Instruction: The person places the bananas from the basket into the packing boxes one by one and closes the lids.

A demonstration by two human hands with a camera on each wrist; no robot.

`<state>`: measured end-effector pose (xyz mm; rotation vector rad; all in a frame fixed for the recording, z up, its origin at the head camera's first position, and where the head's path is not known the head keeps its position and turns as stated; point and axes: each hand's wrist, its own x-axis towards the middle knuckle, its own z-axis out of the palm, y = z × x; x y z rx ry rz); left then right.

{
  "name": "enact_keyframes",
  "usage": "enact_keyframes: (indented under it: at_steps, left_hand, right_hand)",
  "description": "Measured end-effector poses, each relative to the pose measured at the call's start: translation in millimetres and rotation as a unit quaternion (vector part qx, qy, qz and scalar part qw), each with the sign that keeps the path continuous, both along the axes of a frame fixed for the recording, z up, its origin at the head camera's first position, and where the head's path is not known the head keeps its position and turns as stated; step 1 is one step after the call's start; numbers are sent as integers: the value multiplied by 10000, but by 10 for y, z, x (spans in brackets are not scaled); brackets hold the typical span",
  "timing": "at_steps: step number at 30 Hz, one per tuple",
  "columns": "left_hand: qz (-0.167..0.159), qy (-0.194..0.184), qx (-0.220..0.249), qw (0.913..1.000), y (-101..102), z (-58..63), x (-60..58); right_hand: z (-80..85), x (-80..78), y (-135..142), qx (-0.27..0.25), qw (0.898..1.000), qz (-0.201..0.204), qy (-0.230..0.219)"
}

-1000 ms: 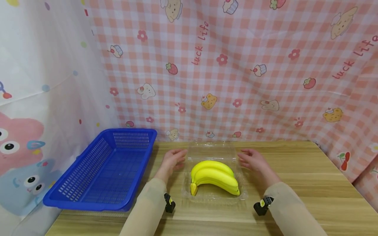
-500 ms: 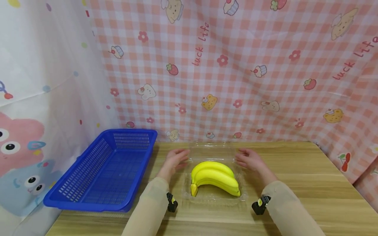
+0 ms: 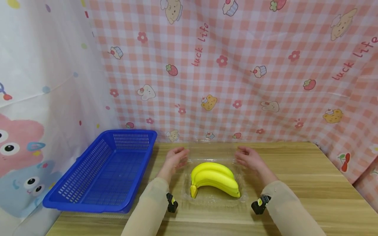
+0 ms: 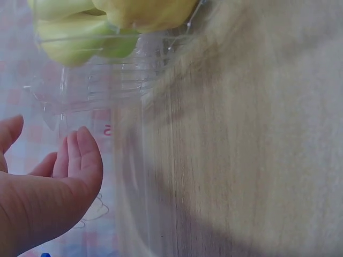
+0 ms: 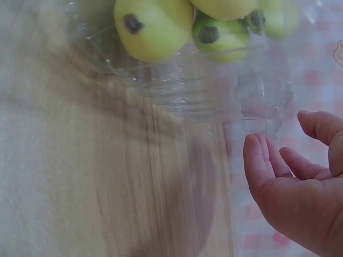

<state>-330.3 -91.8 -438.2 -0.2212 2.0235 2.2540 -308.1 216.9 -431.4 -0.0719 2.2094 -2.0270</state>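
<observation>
A bunch of yellow bananas (image 3: 215, 177) lies in the base of a clear plastic clamshell box (image 3: 217, 199), stem end toward the left. The box's hinged lid (image 3: 211, 150) stands raised at the far side. My left hand (image 3: 176, 159) is beside the lid's left edge. In the left wrist view, its fingers (image 4: 86, 152) are extended with the tips right at the plastic, thumb apart. On the opposite side, my right hand (image 3: 249, 158) mirrors it; its fingers (image 5: 260, 160) reach to the lid's right edge, thumb apart.
A blue perforated plastic basket (image 3: 118, 177) stands on the wooden table (image 3: 295, 170) at the left. A pink checked cloth (image 3: 236, 85) hangs behind the table, and a white patterned one (image 3: 59, 65) on the left side. Small black cameras sit on both wrists.
Both hands have moved slightly inward to the lid's sides. Over the last half second the lid's top edge has risen a little. The bananas and basket stay in place.
</observation>
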Motion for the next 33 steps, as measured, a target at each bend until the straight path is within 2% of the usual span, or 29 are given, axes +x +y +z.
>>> enact_keyframes:
  at_steps: [5,11,16,20,33]
  left_hand:
    - [160,150,138,9997,-4,6,-8]
    - [205,685,271,9971,-13,14,-30]
    - [346,1094,127,9933,0,31,-40]
    - [418,1364,-2,9898,2,39,-40]
    - [381,1808,-139,9827,-40,66,8]
  right_hand:
    - [46,6,-7,-147,9996,-138,194]
    - [110,11,-29,-505,9969,-386,460]
    - [143,1,-36,-346,9948,-590,757]
    - [150,0,-26,-398,9943,-622,772]
    - [151,54,-16,-480,9912,-674,1035]
